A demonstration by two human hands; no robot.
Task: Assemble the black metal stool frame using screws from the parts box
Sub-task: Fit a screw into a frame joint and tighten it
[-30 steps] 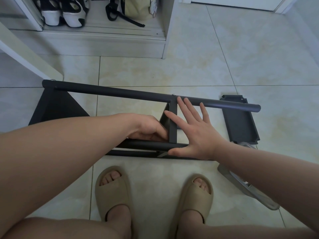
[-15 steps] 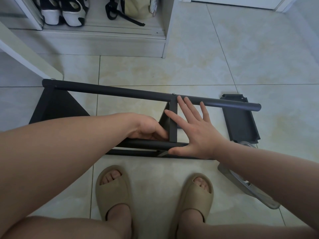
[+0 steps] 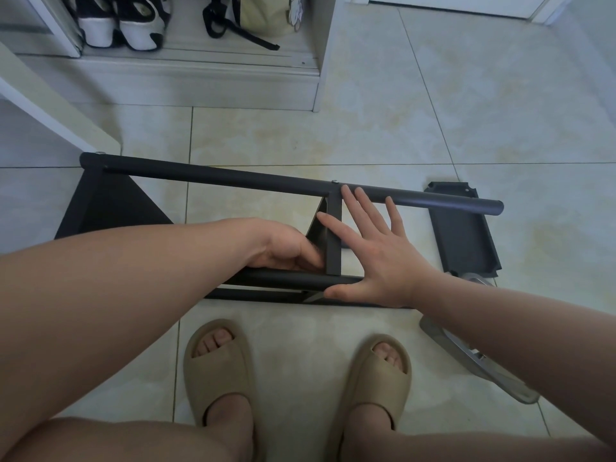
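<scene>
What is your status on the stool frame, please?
Right hand open, flat against the black stool frame. Left hand at the upright crosspiece, grip hidden. Black metal panel by frame's end.

Floor (image 3: 433,121) beyond frame (image 3: 233,177) apparently free

I saw a floor (image 3: 433,128) of pale cream tiles with thin dark grout lines, under soft, even light. A low white shoe shelf (image 3: 200,85) stood at its far edge. On the shelf sat black-and-white sneakers (image 3: 133,25) and a yellowish bag (image 3: 266,15). Right of the shelf was a white door (image 3: 450,3), and left of it a slanted white board (image 3: 50,108).
</scene>
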